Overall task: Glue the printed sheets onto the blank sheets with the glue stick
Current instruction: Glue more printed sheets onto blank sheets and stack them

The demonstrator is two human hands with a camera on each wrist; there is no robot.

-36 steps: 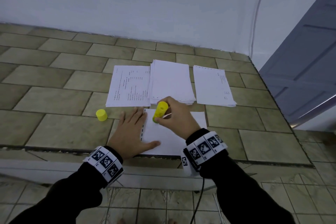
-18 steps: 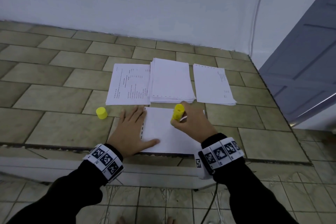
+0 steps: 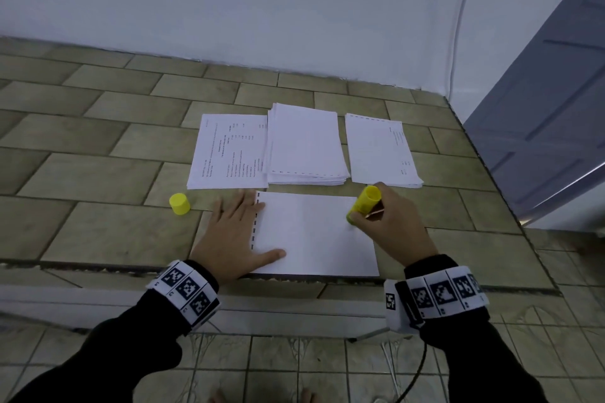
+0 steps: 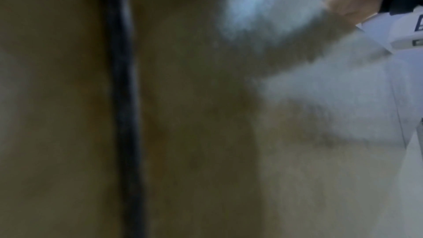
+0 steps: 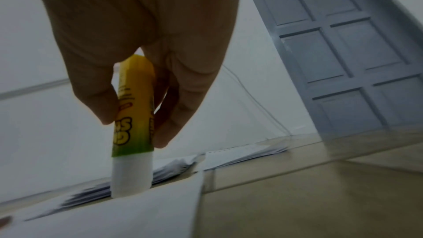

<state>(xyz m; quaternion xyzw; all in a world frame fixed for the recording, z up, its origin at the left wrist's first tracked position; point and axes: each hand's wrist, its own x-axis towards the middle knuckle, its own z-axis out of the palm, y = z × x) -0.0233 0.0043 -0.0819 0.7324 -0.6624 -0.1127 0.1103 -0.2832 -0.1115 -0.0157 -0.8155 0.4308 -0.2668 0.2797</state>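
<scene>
one sheet [image 3: 314, 232] lies flat at lower centre of the head view, long axis running left to right, its dashed edge at the left. my left hand [image 3: 234, 234] lies on that edge, fingers straight and spread, thumb on the paper. the left wrist view is too blurred to add anything. my right hand [image 3: 391, 227] curls round the glue stick [image 3: 365, 204], thumb and fingers pinching the yellow barrel at mid-length. the stick is tilted, white glue end down on the paper near the sheet's right edge, base pointing up and toward the right of the frame. its cap [image 3: 179, 203] stands apart on the tiles, left of the sheet.

handling, by judgement: the sheet is light, limp and slides easily, so it needs a flat hand on it. the stick is rigid and light; grip the barrel, not the soft glue. the three stacks [image 3: 304, 144] lie just above the sheet.
</scene>
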